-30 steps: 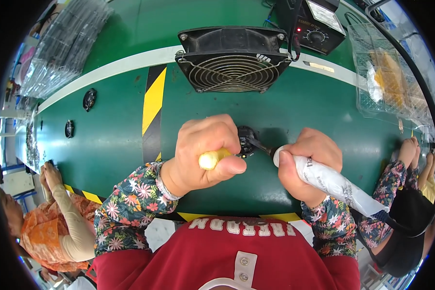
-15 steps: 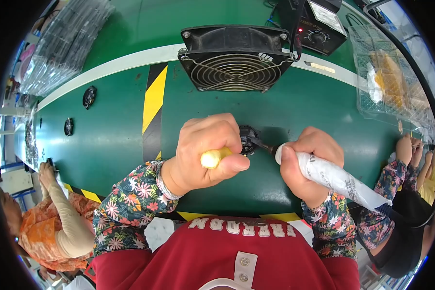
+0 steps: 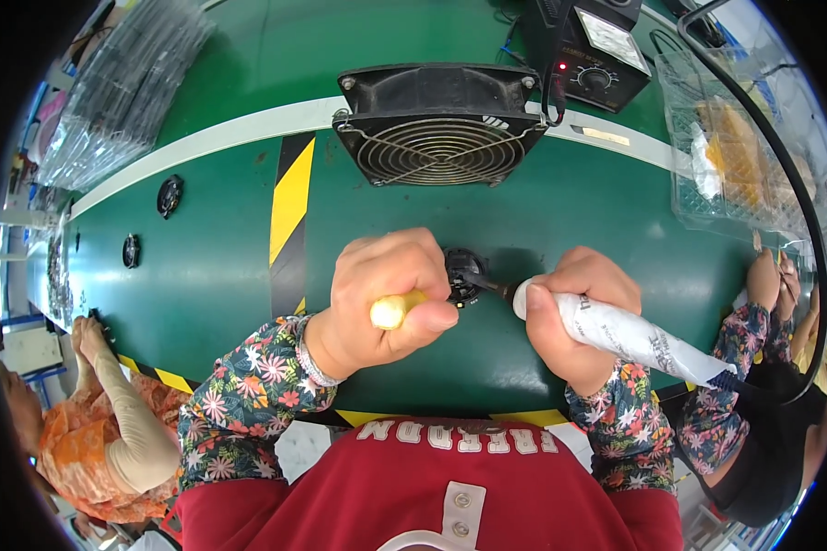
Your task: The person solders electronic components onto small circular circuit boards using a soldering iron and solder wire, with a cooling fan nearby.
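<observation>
Iron (image 3: pixel 616 326) (white-wrapped) aslant, tip (image 3: pixel 483 281) forward-left

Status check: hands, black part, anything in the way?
Left hand closed on yellow-handled tool; right gripping white-wrapped tool. Round black part between hands, right tool's tip over it. Left hand partly blocks view.

One fan (image 3: pixel 439 147), seemingly three round black parts (image 3: pixel 458 261)

Tabletop (image 3: pixel 616 211) green; tape (image 3: pixel 290 197) yellow-black striped; round part (image 3: pixel 464 261) black; stick (image 3: pixel 389 313) yellow; wrapped handle (image 3: pixel 620 332) white; sleeves (image 3: pixel 248 381) dark, floral.
</observation>
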Demonstrator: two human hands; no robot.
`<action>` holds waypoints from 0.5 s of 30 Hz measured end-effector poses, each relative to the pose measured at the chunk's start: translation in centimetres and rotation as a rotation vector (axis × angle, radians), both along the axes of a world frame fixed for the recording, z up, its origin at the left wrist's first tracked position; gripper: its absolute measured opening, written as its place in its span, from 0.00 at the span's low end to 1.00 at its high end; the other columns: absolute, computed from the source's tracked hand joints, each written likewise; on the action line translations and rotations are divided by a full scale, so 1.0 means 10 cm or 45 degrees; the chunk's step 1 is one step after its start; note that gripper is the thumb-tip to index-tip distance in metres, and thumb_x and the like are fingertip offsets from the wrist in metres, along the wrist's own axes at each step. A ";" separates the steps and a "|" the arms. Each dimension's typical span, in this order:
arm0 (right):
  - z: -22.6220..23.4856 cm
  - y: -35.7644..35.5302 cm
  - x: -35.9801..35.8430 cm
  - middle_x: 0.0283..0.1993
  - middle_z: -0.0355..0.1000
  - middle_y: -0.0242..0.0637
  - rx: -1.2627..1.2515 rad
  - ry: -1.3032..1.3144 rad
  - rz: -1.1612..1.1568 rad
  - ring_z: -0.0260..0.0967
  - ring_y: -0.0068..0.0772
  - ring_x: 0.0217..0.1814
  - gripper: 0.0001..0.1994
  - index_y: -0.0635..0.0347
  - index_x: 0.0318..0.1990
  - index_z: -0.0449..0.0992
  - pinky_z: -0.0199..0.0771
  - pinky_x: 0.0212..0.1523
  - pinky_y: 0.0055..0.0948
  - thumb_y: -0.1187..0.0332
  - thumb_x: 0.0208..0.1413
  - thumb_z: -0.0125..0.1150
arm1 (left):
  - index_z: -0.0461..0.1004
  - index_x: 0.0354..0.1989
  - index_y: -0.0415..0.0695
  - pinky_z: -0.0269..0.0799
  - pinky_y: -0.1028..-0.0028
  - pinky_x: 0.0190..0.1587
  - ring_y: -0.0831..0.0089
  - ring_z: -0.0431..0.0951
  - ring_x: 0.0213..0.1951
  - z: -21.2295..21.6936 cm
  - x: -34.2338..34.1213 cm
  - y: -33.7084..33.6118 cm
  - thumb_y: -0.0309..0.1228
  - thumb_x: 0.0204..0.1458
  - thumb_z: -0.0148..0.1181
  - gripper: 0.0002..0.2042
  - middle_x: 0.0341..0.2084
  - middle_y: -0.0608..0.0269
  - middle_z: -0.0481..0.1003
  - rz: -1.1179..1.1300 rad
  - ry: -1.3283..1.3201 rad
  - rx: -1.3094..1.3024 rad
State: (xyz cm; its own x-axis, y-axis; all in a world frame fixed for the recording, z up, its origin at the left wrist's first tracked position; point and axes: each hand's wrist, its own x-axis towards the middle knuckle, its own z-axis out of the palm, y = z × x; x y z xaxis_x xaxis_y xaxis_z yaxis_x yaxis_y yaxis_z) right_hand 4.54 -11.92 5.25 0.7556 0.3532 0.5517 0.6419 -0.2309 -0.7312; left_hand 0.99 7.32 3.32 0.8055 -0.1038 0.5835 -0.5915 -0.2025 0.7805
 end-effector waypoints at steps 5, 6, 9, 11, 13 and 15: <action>0.01 0.01 0.00 0.15 0.63 0.33 -0.009 0.068 0.014 0.61 0.31 0.14 0.07 0.58 0.19 0.68 0.57 0.15 0.26 0.76 0.37 0.63 | 0.65 0.20 0.41 0.64 0.76 0.20 0.70 0.69 0.18 0.06 -0.03 0.02 0.52 0.53 0.45 0.24 0.17 0.58 0.70 0.002 0.126 0.110; 0.01 0.02 0.00 0.15 0.63 0.33 -0.007 0.086 0.014 0.60 0.31 0.14 0.07 0.58 0.19 0.68 0.57 0.15 0.26 0.76 0.37 0.63 | 0.65 0.20 0.41 0.64 0.76 0.20 0.70 0.69 0.18 0.05 -0.03 0.02 0.52 0.53 0.45 0.24 0.17 0.58 0.70 0.000 0.127 0.109; 0.02 -0.02 0.00 0.16 0.64 0.35 -0.039 0.116 0.042 0.60 0.30 0.15 0.07 0.60 0.21 0.67 0.58 0.17 0.26 0.75 0.39 0.61 | 0.65 0.20 0.41 0.64 0.76 0.20 0.71 0.69 0.18 0.07 -0.03 0.01 0.53 0.53 0.44 0.24 0.17 0.58 0.70 0.001 0.139 0.122; 0.02 -0.03 -0.01 0.18 0.64 0.36 -0.078 0.126 0.072 0.60 0.29 0.17 0.06 0.61 0.23 0.66 0.60 0.19 0.25 0.75 0.42 0.60 | 0.65 0.20 0.41 0.64 0.76 0.21 0.70 0.69 0.19 0.07 -0.03 0.01 0.52 0.53 0.44 0.24 0.17 0.58 0.70 -0.001 0.134 0.118; 0.01 -0.03 -0.01 0.18 0.65 0.36 -0.089 0.098 0.059 0.61 0.29 0.17 0.07 0.61 0.23 0.66 0.60 0.19 0.25 0.74 0.42 0.60 | 0.65 0.20 0.41 0.65 0.76 0.21 0.70 0.69 0.19 0.06 -0.03 0.01 0.52 0.53 0.44 0.24 0.17 0.58 0.70 -0.002 0.144 0.117; 0.01 -0.03 -0.02 0.18 0.65 0.36 -0.101 0.101 0.058 0.61 0.29 0.17 0.07 0.60 0.23 0.66 0.60 0.19 0.25 0.74 0.42 0.60 | 0.65 0.20 0.41 0.65 0.75 0.22 0.70 0.70 0.19 0.06 -0.03 0.01 0.52 0.53 0.44 0.24 0.17 0.57 0.70 0.000 0.154 0.115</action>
